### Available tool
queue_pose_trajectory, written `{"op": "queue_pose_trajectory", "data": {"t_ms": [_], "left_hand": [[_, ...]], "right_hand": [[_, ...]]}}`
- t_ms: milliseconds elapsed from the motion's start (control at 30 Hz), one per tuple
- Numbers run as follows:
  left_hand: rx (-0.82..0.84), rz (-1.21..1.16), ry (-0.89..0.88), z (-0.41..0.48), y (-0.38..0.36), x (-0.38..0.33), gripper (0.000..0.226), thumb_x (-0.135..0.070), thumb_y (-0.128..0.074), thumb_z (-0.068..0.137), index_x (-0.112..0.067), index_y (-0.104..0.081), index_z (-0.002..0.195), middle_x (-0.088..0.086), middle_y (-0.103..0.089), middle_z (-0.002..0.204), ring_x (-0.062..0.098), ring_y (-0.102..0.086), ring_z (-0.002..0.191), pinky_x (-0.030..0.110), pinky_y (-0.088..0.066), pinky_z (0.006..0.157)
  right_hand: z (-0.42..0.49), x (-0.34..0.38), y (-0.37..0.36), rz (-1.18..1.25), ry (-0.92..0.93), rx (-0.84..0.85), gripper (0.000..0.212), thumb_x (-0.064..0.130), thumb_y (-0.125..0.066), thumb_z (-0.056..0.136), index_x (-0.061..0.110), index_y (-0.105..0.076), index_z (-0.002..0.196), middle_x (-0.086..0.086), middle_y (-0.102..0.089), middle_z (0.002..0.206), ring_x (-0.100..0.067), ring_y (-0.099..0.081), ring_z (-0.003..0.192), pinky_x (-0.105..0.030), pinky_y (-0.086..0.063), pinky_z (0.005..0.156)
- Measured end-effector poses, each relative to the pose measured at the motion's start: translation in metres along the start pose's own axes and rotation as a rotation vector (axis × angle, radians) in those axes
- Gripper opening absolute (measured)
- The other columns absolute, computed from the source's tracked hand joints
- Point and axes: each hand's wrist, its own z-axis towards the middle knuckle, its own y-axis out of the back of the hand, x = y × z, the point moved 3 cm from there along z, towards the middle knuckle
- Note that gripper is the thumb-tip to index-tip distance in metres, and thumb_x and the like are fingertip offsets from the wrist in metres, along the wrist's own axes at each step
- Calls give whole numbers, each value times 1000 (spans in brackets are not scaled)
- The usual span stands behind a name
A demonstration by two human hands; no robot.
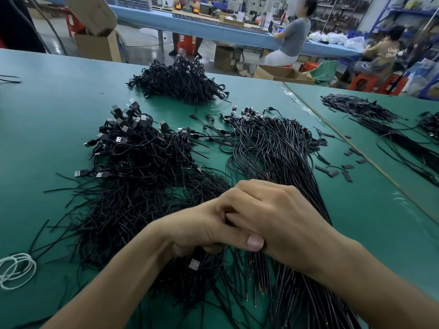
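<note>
My left hand and my right hand meet low in the middle of the green table, the right lying over the left's fingers. Below the left hand hangs a black USB cable with a silver plug, and the left fingers curl round it. What the right hand's curled fingers hold is hidden. Under both hands lie heaps of black cables: a tangled USB-plug pile on the left and a long straight bundle on the right.
A third cable pile sits farther back. Short black sleeve pieces are scattered to the right, near a seam to a second table holding more cables. White string lies at the left edge. People sit at a blue bench behind.
</note>
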Motion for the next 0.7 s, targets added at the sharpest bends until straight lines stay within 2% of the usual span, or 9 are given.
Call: {"op": "queue_pose_trajectory", "data": {"t_ms": [100,200,300,367,433,533,600,700], "left_hand": [[-35,-42,39,1,4,8,31,-31,-66,67,-59,-71,80,-32,-68,73,-15,-62,68,4,-47,59],[-81,-47,38,4,7,11,26,-34,-67,65,-57,-72,77,-28,-68,71,-12,-63,66,6,-47,57],[-102,-115,24,4,9,12,15,-36,-64,75,-47,-75,78,-23,-69,71,-8,-63,62,7,-46,53],[-125,-150,17,5,11,12,13,-37,-62,81,-41,-74,77,-20,-64,67,-5,-56,55,9,-42,50],[-142,-201,19,7,13,14,19,-32,-57,88,-37,-71,77,-18,-57,66,-3,-47,53,11,-37,47],[-170,-231,2,8,16,17,36,-15,-44,100,-34,-69,82,-13,-53,70,-1,-43,54,13,-37,47],[-188,-205,-26,7,15,16,38,-12,-42,103,-33,-68,84,-8,-49,73,0,-41,56,13,-37,47],[-216,-133,-55,5,11,12,27,-18,-45,102,-30,-64,85,-1,-42,76,7,-33,59,12,-34,46]], "right_hand": [[1,-5,-7,14,-20,111,24,14,-66,86,23,-54,104,8,-56,93,-15,-53,81,-41,-53,63],[0,-11,-9,56,-88,102,23,14,-63,89,25,-48,103,8,-54,94,-14,-51,84,-40,-52,68],[-2,-16,-9,92,-155,-8,21,7,-62,90,21,-50,101,6,-55,94,-16,-49,88,-39,-51,72],[-3,-17,-7,127,-183,-129,18,4,-57,91,19,-51,99,5,-55,92,-16,-48,87,-36,-50,72],[-3,-18,-6,158,-204,-245,14,7,-54,91,20,-52,97,6,-56,91,-15,-49,86,-31,-47,72],[-5,-22,-6,196,-239,-383,15,4,-58,91,18,-56,95,8,-55,90,-15,-51,85,-24,-42,75],[-5,-24,-8,217,-253,-425,15,3,-61,91,17,-56,94,11,-53,89,-14,-51,84,-19,-41,75],[-6,-25,-10,217,-252,-397,14,5,-62,93,17,-56,97,11,-54,90,-13,-52,85,-21,-42,76]]}}
